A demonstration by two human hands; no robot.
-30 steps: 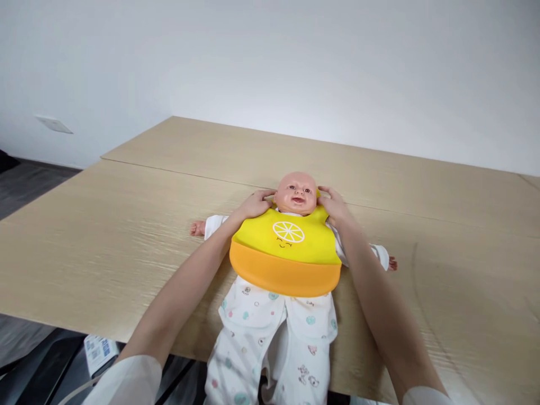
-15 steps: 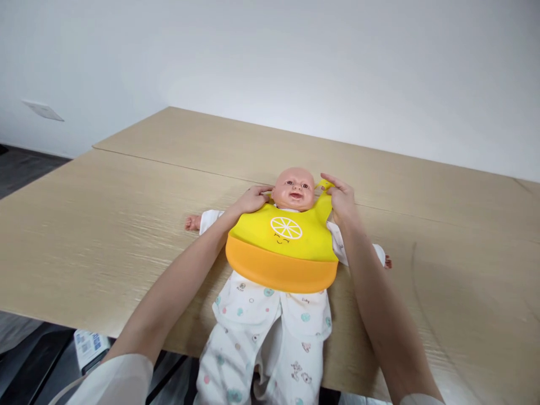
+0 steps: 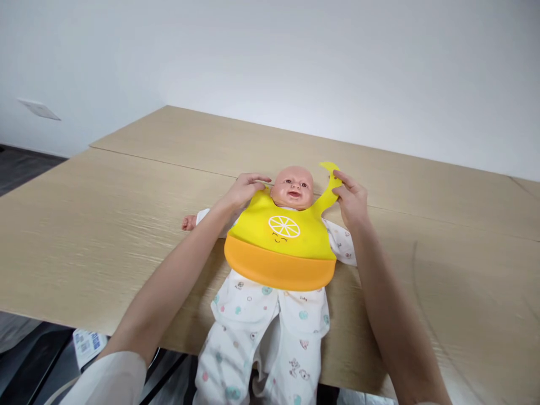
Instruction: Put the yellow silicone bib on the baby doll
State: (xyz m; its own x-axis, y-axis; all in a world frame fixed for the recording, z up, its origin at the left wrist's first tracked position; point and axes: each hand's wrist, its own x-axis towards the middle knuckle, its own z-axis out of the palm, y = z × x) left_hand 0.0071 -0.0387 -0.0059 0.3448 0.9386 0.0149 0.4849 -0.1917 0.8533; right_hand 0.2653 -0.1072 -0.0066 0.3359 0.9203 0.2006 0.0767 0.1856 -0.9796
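A baby doll (image 3: 293, 188) in white printed clothes lies face up on the table with its arms spread. Over its chest is a yellow silicone bib (image 3: 284, 228) with a white citrus slice, a small smiling face and an orange catch pocket. My right hand (image 3: 353, 201) pinches the neck strap on the right side, and its curved end stands up free beside the doll's head. On the other side my left hand (image 3: 247, 190) is closed at the left strap, close to the doll's cheek; its fingers partly hide that strap's end.
The doll's legs reach over the near edge of the wooden table (image 3: 139, 225). A seam crosses the tabletop behind the head, and a white wall (image 3: 295, 67) rises beyond. Below the left edge are a printed white box (image 3: 88, 346) and dark frame parts.
My right hand has moved outward, drawing the right strap away from the doll's head so that it stands up. My left hand has shifted slightly up and outward, lifting the left strap.
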